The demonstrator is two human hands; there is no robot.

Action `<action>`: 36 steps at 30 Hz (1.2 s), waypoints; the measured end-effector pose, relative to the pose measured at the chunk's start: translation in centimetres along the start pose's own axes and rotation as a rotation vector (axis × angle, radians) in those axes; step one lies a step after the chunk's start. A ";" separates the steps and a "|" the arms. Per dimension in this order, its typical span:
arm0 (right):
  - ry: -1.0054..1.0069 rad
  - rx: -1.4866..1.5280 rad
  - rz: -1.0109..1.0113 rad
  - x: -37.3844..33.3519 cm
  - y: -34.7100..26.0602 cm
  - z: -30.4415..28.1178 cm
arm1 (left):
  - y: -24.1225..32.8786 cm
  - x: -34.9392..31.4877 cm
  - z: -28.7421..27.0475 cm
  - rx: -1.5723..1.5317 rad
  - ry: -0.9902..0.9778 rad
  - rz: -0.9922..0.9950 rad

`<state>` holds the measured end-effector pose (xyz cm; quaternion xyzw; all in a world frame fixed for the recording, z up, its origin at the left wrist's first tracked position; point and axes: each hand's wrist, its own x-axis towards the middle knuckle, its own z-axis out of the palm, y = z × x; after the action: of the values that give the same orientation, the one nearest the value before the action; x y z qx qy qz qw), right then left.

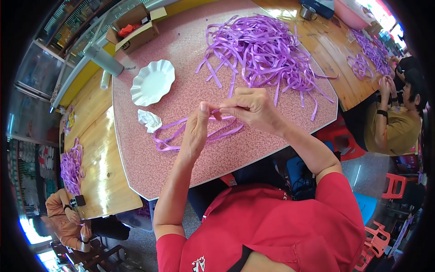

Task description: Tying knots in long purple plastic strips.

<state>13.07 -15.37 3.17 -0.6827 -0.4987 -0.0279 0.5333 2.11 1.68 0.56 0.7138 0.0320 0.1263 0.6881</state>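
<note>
Over the pink speckled tabletop [204, 170], both my hands meet at a purple ribbon. My left hand [198, 129] pinches it, thumb up. My right hand [253, 109] has its thumb and fingers pressed together on the same ribbon, just right of the left fingertips. Purple ribbon loops [168, 148] lie on the table under and left of my hands. Beyond my right hand spreads a large tangled heap of purple ribbons [258, 50]. What exactly sits between my fingertips is partly hidden.
A white scalloped dish [154, 82] and crumpled white tissue [149, 121] lie left of my hands. Farther back are a grey-green bottle [104, 60] and an open cardboard box [136, 34]. A metal mug [307, 12] stands far right. People sit at both sides near more ribbons.
</note>
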 end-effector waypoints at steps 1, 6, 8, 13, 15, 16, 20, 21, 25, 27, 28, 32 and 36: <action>-0.004 -0.026 -0.035 -0.1 0.0 0.0 | -0.1 0.1 -0.1 -0.009 -0.048 -0.053; -0.008 -0.094 -0.101 -0.6 -0.1 -0.4 | -0.7 -0.4 0.7 0.002 -0.082 -0.062; -0.013 -0.072 -0.066 -0.8 -0.3 -0.5 | -0.7 -0.7 1.1 0.019 -0.016 -0.008; -0.044 -0.051 0.036 -1.3 -0.3 -0.9 | 0.3 -1.4 1.2 -0.010 -0.053 -0.012; -0.054 -0.033 0.060 -1.4 -0.2 -1.2 | 0.5 -1.5 1.1 -0.067 -0.068 -0.050; -0.098 -0.007 0.110 -1.2 -0.5 -1.5 | 0.4 -1.5 1.0 -0.075 -0.072 -0.061; -0.165 0.101 0.200 -0.8 -1.1 -2.2 | 0.0 -1.6 0.7 -0.122 -0.084 -0.117; -0.164 0.099 0.201 -0.9 -1.0 -2.2 | 0.1 -1.6 0.7 -0.123 -0.086 -0.118; -0.056 0.469 0.421 -1.1 0.0 -1.7 | 0.2 -1.9 0.9 -0.238 -0.033 -0.073; -0.030 0.517 0.506 -1.0 0.3 -1.6 | 0.3 -2.3 1.2 -0.316 -0.018 -0.060; -0.017 0.567 0.596 -1.0 0.4 -1.5 | 0.5 -2.5 1.5 -0.424 0.010 -0.047; -0.037 0.758 0.734 -1.9 1.1 -0.1 | 0.2 -3.0 2.3 -0.712 0.067 0.015; -0.026 0.736 0.668 -2.8 -0.1 1.3 | -0.3 -2.9 2.7 -0.666 0.166 0.026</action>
<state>10.97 -16.21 1.04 -0.5718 -0.2362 0.3308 0.7126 -0.04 -1.54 -0.22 0.4376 0.0359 0.1963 0.8768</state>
